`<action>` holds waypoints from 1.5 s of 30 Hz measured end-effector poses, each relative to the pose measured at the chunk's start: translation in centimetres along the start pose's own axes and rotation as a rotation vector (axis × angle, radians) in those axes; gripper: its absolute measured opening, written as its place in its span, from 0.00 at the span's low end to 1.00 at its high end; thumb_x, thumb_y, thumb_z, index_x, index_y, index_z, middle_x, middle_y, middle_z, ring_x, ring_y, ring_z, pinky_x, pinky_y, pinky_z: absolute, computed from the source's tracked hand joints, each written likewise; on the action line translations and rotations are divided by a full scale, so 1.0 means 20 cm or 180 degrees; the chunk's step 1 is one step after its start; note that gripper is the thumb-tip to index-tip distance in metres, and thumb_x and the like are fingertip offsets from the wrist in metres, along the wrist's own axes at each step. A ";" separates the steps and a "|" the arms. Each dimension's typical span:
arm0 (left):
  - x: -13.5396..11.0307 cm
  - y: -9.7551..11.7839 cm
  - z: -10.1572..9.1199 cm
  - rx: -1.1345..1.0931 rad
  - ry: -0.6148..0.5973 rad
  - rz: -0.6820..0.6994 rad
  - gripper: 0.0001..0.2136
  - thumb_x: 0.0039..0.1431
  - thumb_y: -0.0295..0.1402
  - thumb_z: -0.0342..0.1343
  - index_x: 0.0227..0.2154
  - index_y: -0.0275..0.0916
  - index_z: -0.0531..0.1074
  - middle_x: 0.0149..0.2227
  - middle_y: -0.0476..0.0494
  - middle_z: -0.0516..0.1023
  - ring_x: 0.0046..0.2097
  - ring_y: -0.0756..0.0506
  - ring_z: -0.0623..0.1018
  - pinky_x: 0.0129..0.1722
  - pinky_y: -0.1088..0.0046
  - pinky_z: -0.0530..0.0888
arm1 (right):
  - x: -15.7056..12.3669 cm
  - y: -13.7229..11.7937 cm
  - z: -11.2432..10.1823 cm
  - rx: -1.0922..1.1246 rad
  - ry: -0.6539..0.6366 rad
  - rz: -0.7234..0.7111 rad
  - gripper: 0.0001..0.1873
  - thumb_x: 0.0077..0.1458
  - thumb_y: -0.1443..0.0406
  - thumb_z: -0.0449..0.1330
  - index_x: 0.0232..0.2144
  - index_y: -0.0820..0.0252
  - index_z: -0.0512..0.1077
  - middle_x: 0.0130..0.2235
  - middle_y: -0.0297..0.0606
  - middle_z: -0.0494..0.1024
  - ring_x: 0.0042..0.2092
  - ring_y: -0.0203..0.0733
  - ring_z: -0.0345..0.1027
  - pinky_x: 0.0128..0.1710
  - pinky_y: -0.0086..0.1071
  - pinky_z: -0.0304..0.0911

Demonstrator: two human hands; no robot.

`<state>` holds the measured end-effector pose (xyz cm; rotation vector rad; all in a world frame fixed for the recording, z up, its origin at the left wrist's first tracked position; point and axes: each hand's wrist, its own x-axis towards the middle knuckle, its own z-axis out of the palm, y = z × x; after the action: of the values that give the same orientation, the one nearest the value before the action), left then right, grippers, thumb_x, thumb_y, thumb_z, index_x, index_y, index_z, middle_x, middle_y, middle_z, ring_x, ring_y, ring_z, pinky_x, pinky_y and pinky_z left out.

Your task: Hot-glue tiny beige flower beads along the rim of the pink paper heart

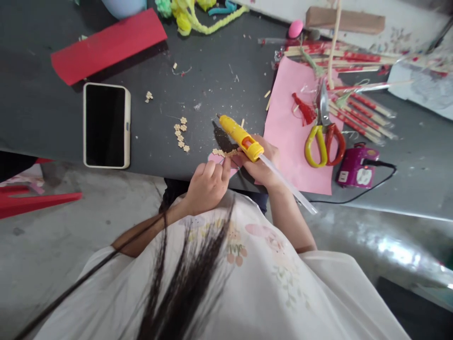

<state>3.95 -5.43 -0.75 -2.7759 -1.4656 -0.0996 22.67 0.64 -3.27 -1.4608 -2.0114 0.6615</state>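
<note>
At the table's near edge, my left hand has its fingers bent and pressed down on a small pink paper piece. Along that piece's upper edge runs a row of tiny tan flower shapes. My right hand is closed around a yellow glue gun, whose grip is hidden by the hand. The gun's nozzle points up and left over the table, and a clear glue stick sticks out of its back. More small flower pieces lie loose left of the nozzle.
A phone and a red paper sheet lie left. On the right are pink paper, scissors, a red tassel, wrapped chopsticks and a purple power box with a black cable. Yellow fuzzy stems lie behind.
</note>
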 end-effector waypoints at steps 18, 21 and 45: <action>0.00 0.01 0.00 -0.0170 -0.0183 -0.0109 0.23 0.70 0.24 0.35 0.60 0.24 0.67 0.30 0.38 0.74 0.37 0.40 0.73 0.33 0.63 0.64 | 0.01 -0.01 0.00 -0.0031 -0.0113 0.0190 0.13 0.54 0.61 0.60 0.43 0.50 0.73 0.40 0.37 0.82 0.39 0.45 0.78 0.39 0.36 0.73; 0.00 0.00 0.00 -0.0173 -0.0133 -0.0065 0.23 0.70 0.24 0.35 0.60 0.23 0.67 0.28 0.39 0.73 0.36 0.40 0.73 0.32 0.64 0.64 | 0.01 -0.02 -0.01 -0.0006 -0.0110 0.0219 0.12 0.53 0.62 0.60 0.42 0.50 0.72 0.39 0.35 0.82 0.38 0.44 0.78 0.38 0.35 0.73; 0.01 0.00 0.00 -0.0391 -0.0092 -0.0098 0.23 0.70 0.25 0.35 0.59 0.22 0.68 0.28 0.37 0.73 0.36 0.39 0.73 0.31 0.63 0.65 | 0.02 -0.03 -0.02 0.0015 -0.0196 0.0326 0.12 0.53 0.62 0.61 0.42 0.49 0.73 0.38 0.35 0.83 0.39 0.46 0.79 0.39 0.39 0.74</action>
<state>3.96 -5.28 -0.75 -2.8620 -1.5608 -0.1552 22.45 0.85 -2.58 -1.5668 -1.9901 0.7619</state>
